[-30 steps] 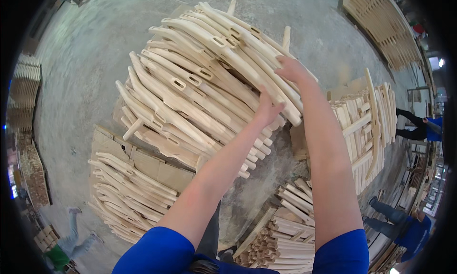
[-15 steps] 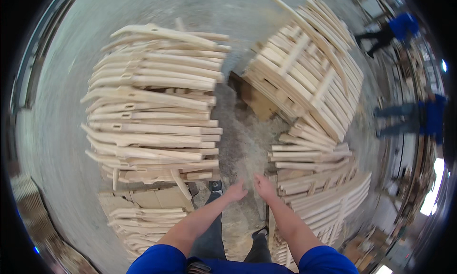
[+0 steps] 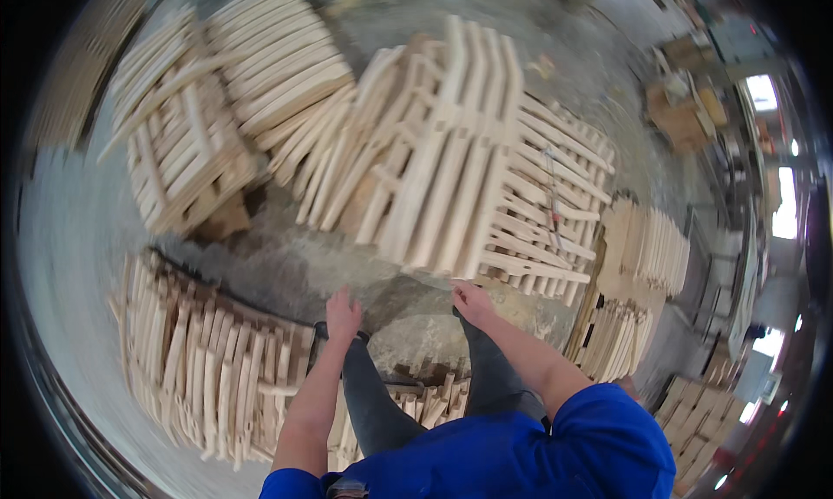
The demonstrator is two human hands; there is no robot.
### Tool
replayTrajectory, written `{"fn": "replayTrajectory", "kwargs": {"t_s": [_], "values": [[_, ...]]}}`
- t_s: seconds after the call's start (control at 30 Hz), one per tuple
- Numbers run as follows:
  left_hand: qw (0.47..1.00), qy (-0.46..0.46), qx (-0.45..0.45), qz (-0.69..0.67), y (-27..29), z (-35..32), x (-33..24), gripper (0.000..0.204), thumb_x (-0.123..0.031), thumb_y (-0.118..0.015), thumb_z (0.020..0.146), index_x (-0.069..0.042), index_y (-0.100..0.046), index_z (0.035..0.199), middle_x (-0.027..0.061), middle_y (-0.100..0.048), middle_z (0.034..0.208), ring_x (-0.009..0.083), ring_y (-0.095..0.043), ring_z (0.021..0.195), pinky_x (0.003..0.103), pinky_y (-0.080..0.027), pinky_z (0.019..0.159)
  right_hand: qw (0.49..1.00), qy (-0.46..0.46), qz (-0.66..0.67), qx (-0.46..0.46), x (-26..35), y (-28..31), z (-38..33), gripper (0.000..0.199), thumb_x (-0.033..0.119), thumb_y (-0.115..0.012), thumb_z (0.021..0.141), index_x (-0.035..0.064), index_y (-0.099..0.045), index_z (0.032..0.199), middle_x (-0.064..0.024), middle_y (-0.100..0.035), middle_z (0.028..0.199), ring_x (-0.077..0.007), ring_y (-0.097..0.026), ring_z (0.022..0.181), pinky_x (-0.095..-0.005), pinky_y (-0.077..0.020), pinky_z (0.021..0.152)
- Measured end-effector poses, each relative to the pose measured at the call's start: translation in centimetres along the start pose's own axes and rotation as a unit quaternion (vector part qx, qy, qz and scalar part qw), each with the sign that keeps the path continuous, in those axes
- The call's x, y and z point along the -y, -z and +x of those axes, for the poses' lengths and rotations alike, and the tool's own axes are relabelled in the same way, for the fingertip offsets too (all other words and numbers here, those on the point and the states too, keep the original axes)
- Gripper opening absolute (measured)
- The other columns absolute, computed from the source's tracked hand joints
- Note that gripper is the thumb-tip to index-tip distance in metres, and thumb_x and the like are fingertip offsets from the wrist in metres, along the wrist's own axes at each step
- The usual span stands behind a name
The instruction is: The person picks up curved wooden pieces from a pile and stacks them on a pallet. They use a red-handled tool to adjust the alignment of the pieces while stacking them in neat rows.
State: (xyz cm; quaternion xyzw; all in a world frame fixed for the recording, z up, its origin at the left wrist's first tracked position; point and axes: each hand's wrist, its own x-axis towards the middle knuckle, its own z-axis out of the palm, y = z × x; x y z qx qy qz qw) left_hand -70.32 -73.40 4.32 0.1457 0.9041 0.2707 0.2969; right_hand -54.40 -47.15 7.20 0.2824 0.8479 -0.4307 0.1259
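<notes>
My left hand (image 3: 344, 315) hangs in front of my left leg, fingers loosely stretched and apart, with nothing in it. My right hand (image 3: 473, 303) is in front of my right leg with its fingers curled in, and no object shows in it. It looks close to the near ends of a stack of long, bent, pale wooden chair-leg-like pieces (image 3: 460, 178), but I cannot tell whether it touches them. More slatted wooden pieces (image 3: 547, 204) lie to the right of that stack, with a thin red-and-grey item (image 3: 553, 195) on top.
At far left stands a stacked wood pile (image 3: 186, 152), with another stack (image 3: 278, 56) beside it. A long row of wooden pieces (image 3: 208, 360) lies at near left. Smaller stacks (image 3: 651, 247) sit on the right. Grey concrete floor (image 3: 304, 239) runs between the piles.
My view has swung to the right, so the piles now appear further left and turned. The two people in blue have left view. My hands are further apart, and the left hand's fingers have loosened.
</notes>
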Motion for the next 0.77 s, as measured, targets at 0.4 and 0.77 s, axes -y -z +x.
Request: {"fn": "replayTrajectory", "kwargs": {"t_s": [0.4, 0.77], "values": [[0.933, -0.055, -0.036, 0.355, -18.7, 17.4, -33.1, 0.090, -0.043, -0.065, 0.071, -0.012, -0.017, 0.140, 0.0223, 0.000, 0.145, 0.0465, -0.008, 0.130, 0.064, -0.024, 0.095, 0.931, -0.179, -0.039, -0.317, -27.8, 20.4, 9.2, 0.027, 0.022, -0.059, 0.078, 0.0065, -0.055, 0.100, -0.0142, -0.055, 0.096, -0.0345, -0.054, 0.090, -0.0445, -0.0448, 0.076], [0.883, 0.023, 0.019, 0.469, -20.4, 18.3, -37.2, 0.094, -0.045, -0.066, 0.071, -0.011, -0.014, 0.141, 0.0268, 0.002, 0.144, 0.0467, -0.013, 0.130, 0.060, -0.038, 0.087, 0.927, -0.298, 0.093, -0.210, -32.5, 25.0, 17.5, 0.046, 0.033, -0.058, 0.078, 0.0061, -0.050, 0.115, -0.0167, -0.056, 0.104, -0.0343, -0.055, 0.099, -0.0437, -0.0430, 0.086]]}}
